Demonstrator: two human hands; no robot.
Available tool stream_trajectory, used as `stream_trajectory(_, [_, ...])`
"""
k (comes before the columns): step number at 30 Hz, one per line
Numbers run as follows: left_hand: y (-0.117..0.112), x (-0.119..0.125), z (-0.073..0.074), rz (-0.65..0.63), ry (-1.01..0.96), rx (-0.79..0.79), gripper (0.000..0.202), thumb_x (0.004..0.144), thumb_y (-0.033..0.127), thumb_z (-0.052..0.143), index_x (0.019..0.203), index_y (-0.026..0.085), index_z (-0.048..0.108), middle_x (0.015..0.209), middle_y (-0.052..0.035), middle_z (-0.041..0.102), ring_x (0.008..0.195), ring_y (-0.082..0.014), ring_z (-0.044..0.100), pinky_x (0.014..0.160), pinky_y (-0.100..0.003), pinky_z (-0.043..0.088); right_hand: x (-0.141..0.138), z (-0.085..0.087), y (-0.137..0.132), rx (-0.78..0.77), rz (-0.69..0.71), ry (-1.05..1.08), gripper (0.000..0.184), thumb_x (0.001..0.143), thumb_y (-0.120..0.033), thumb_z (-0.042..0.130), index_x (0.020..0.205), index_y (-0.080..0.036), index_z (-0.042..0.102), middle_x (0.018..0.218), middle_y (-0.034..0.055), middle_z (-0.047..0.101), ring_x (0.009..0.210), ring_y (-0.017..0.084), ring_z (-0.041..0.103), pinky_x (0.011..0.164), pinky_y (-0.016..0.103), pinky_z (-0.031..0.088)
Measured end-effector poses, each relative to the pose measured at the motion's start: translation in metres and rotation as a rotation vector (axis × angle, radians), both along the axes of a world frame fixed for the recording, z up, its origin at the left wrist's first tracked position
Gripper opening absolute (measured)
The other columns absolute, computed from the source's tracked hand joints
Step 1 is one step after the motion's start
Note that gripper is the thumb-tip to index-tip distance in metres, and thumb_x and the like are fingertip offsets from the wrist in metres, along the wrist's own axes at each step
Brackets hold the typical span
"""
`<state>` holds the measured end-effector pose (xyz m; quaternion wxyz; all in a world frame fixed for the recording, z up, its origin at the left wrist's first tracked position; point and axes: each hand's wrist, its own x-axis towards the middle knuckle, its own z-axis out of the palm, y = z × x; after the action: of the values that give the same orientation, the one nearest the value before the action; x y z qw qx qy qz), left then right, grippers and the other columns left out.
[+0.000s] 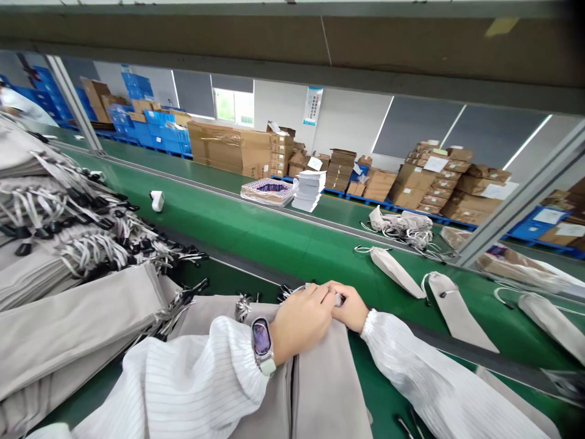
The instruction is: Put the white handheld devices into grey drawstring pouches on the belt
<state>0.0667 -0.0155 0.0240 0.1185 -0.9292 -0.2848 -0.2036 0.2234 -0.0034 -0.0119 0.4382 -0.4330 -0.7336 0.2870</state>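
Observation:
A flat grey drawstring pouch [326,390] lies lengthwise in front of me on the green table. My left hand [301,320], with a smartwatch on the wrist, rests curled on the pouch's far end. My right hand [351,306] meets it there, fingers pinched at the pouch's mouth. Both hands press together on that top edge. White striped sleeves cover both arms. The drawstring itself is hidden under my fingers.
Tall stacks of grey pouches [68,256] with black-tipped cords fill the left. Filled pouches [397,273] lie on the green conveyor belt [256,225] beyond. Packets and white stacks [309,190] sit farther back. Cardboard boxes [228,148] and blue crates line the wall. A metal frame post [512,210] slants at right.

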Motion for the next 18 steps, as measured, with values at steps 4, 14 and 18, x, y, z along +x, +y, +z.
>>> stream_trajectory(4, [0.0006, -0.0002, -0.0002, -0.004, 0.008, 0.012, 0.018, 0.077, 0.013, 0.037, 0.093, 0.013, 0.045, 0.082, -0.0059, 0.049, 0.077, -0.0195, 0.048, 0.059, -0.029, 0.042, 0.0002, -0.0003, 0.0005, 0.011, -0.002, -0.006, 0.018, 0.057, -0.012, 0.057, 0.053, -0.017, 0.041, 0.069, 0.0006, 0.053, 0.066, 0.013, 0.048, 0.065, 0.026, 0.039])
stream_trajectory(14, [0.0025, 0.0004, -0.0027, -0.017, 0.008, 0.031, 0.017, 0.078, 0.013, 0.037, 0.093, 0.012, 0.046, 0.082, -0.0061, 0.049, 0.076, -0.0195, 0.048, 0.059, -0.03, 0.042, -0.0005, 0.001, -0.0001, -0.002, -0.005, 0.016, 0.024, 0.057, -0.015, 0.058, 0.052, -0.018, 0.035, 0.071, 0.0006, 0.052, 0.068, 0.013, 0.048, 0.066, 0.026, 0.039])
stream_trajectory(18, [0.0014, 0.0003, -0.0022, -0.015, 0.011, 0.038, 0.016, 0.078, 0.013, 0.037, 0.091, 0.013, 0.047, 0.083, -0.0067, 0.049, 0.076, -0.0197, 0.048, 0.061, -0.03, 0.042, -0.0001, 0.0016, -0.0002, -0.009, -0.009, -0.004, 0.025, 0.057, -0.014, 0.058, 0.052, -0.018, 0.034, 0.069, 0.0002, 0.052, 0.067, 0.013, 0.048, 0.065, 0.026, 0.04])
